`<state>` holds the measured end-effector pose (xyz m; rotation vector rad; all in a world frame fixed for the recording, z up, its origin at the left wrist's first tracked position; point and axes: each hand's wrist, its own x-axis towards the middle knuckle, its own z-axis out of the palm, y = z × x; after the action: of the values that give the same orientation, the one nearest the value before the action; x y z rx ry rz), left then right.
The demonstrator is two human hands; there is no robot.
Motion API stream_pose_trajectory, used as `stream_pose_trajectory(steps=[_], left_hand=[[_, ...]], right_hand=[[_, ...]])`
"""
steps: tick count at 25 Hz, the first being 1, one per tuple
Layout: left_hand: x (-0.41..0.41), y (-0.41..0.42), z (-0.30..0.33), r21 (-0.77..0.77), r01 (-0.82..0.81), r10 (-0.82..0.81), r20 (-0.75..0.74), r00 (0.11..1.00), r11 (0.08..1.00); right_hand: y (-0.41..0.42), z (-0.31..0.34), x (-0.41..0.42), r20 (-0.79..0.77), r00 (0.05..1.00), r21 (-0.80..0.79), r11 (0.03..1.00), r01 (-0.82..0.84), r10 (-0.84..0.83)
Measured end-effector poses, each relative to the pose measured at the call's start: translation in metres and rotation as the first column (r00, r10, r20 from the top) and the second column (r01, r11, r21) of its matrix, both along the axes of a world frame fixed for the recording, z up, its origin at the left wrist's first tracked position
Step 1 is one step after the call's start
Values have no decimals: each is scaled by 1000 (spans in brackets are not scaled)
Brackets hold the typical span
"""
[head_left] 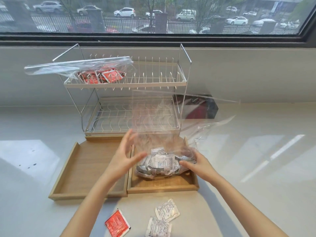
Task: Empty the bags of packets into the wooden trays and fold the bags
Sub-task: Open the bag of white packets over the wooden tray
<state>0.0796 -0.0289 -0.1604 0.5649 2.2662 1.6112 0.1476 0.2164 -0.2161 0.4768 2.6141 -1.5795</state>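
A clear plastic bag (153, 117) stands upright in the right wooden tray (162, 188), with white packets (162, 162) heaped at its bottom. My left hand (124, 156) is spread with straight fingers against the bag's left side. My right hand (196, 161) touches the bag's lower right side, thumb pointing at the packets. The left wooden tray (82, 168) holds no packets. A second clear bag (77, 66) with red packets (100, 76) lies on the top shelf of the dish rack (181, 81).
One red packet (117, 224) and two white packets (166, 212) lie loose on the counter in front of the trays. Behind the rack's right side sits a dark red and black object (203, 108). A window runs along the back wall.
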Motion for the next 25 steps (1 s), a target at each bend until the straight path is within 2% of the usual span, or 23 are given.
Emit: stream_pose_trajectory(steps=[3,6,9,12,14,16,18,20,23,25], left_hand=[[8,3,-51,-230,99,-83,77,994,968],[12,7,-83,-372,44,-67,-50,996,927],[12,11,-90,-388,-22,-14,-90,996,922],[10,14,-83,-406,-66,36,-82,996,912],[7,17,-80,-426,-93,58,-94,994,900],[5,19,-77,-434,-124,104,-69,992,892],[3,16,-74,-350,-147,171,38,985,925],[2,10,-69,-163,-159,193,219,956,974],[2,2,-58,166,-195,82,522,849,967],[9,1,-50,224,-174,11,582,813,959]], right_hand=[[-4,-2,1,9,1000,18,1000,23,-23],[-5,-2,1,66,998,65,998,-27,23],[-2,-3,4,142,977,166,969,-183,160],[-2,-8,2,138,977,454,866,-209,163],[-8,-6,0,94,989,476,867,-147,116],[-12,-5,-2,43,997,428,901,-75,63],[-11,-1,-1,-17,1000,340,940,19,-14],[-6,8,2,-63,994,226,969,100,-88],[4,21,8,-71,984,-46,986,159,-162],[5,24,16,-68,984,-110,982,156,-164]])
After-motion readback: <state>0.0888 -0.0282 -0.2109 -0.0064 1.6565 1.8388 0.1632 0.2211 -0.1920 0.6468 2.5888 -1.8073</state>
